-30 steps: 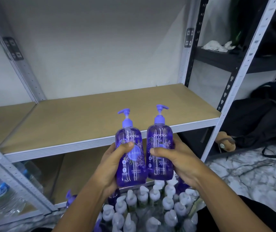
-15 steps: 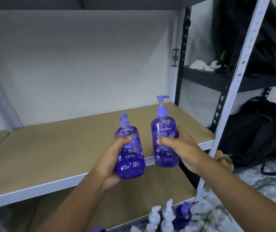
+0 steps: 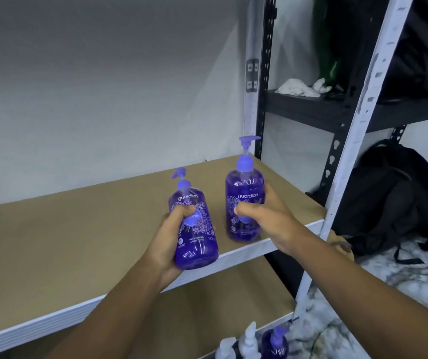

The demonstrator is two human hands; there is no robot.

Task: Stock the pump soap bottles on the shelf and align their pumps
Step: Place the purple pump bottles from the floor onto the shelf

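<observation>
I hold two purple pump soap bottles labelled "guardian". My left hand grips the left bottle tilted, in front of the shelf's front edge, its pump pointing left. My right hand grips the right bottle upright over the right front part of the brown shelf board, its base at or just above the board; its pump points right. More pump bottles, white-topped and purple, show at the bottom edge.
A white metal upright bounds the shelf on the right. Beyond it stands a black rack with a white cloth, and a black backpack lies on the marble floor. A lower shelf board lies beneath.
Both hands have carried the bottles up from the box and forward to the shelf. The right bottle has gone further in over the board; the left one trails at the front edge.
</observation>
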